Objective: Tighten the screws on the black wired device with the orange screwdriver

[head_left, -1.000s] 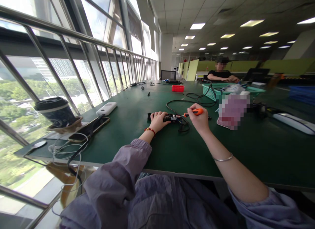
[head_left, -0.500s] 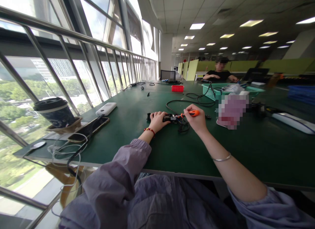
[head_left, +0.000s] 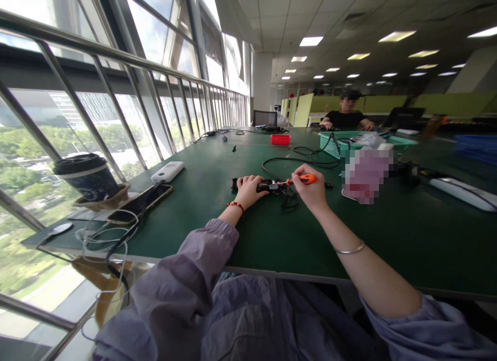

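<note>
My left hand (head_left: pixel 249 190) is wrapped over a black corded device (head_left: pixel 264 185) lying on the green table, its fingers closed round the body. The device's exact kind is too small to make out. In my right hand (head_left: pixel 311 189) is an orange-handled screwdriver (head_left: pixel 307 179), held almost level between thumb and fingers. Its shaft points left, with the tip at the right part of the device, where a small pale-grey piece shows. A black cable (head_left: pixel 289 201) loops beside the device, just below the screwdriver.
The green table (head_left: pixel 186 211) carries a red basket (head_left: pixel 280 139), a teal basket (head_left: pixel 329 144), a pinkish blurred item (head_left: pixel 367 175), and a white-and-black device (head_left: pixel 462 193). At left stand a coffee cup (head_left: pixel 87 177), a phone (head_left: pixel 142 205) and a white power bank (head_left: pixel 167 171). Across sits another person (head_left: pixel 345 115).
My right hand and the screwdriver have shifted very slightly to the right. My left hand stays on the device. The person across has moved their arms lower.
</note>
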